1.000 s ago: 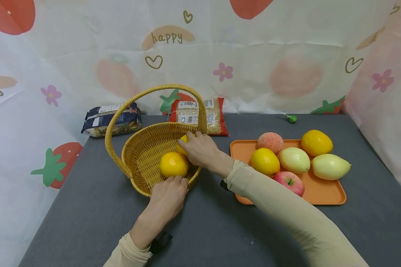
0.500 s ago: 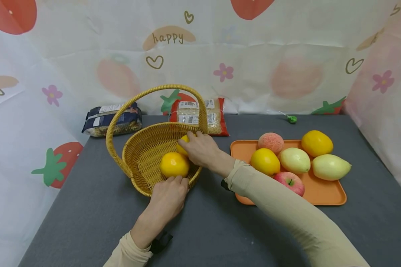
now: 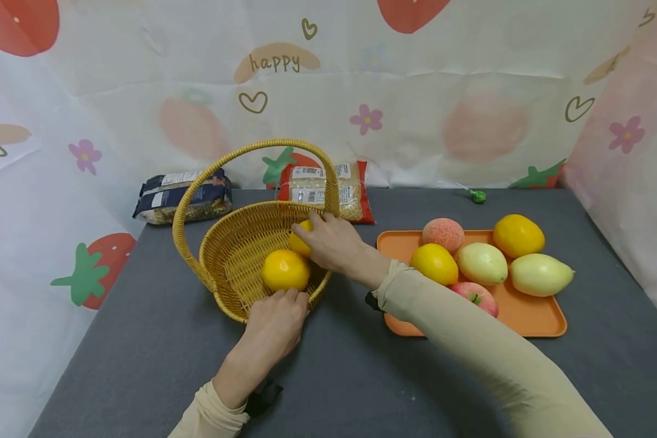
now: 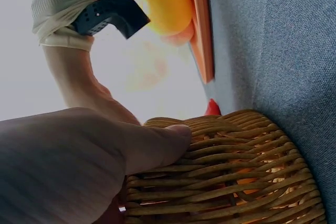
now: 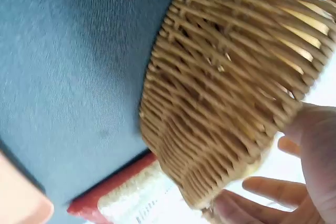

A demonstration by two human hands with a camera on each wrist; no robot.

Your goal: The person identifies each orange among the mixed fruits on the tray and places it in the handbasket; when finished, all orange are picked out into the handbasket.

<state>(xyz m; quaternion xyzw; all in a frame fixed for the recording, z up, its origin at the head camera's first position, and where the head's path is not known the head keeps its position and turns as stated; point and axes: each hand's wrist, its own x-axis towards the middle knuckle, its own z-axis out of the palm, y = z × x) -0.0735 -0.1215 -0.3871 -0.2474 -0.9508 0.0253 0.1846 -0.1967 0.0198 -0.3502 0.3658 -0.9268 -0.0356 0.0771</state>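
Note:
A woven basket [image 3: 232,237] with a tall arched handle stands left of the middle in the head view. My left hand [image 3: 276,325] grips its near rim, and in the left wrist view the thumb [image 4: 163,142] lies along the outside of the weave. Inside sits a round yellow fruit [image 3: 285,269]. A second yellow fruit [image 3: 299,237] lies behind it, partly hidden by my right hand [image 3: 336,243], which reaches over the basket's right rim. The right wrist view has those fingers [image 5: 278,190] spread and fairly straight at the rim.
An orange tray [image 3: 531,319] on the right bears several fruits, among them a red apple [image 3: 476,297], a pinkish fruit [image 3: 443,234] and pale green ones. Behind the basket lie a dark blue bag [image 3: 188,198] and a red-edged grain bag [image 3: 353,204]. A small green item [image 3: 478,196] lies at the back.
My right hand has shifted slightly to the right, and more of the rear yellow fruit shows beside it. The left hand and the basket stay put.

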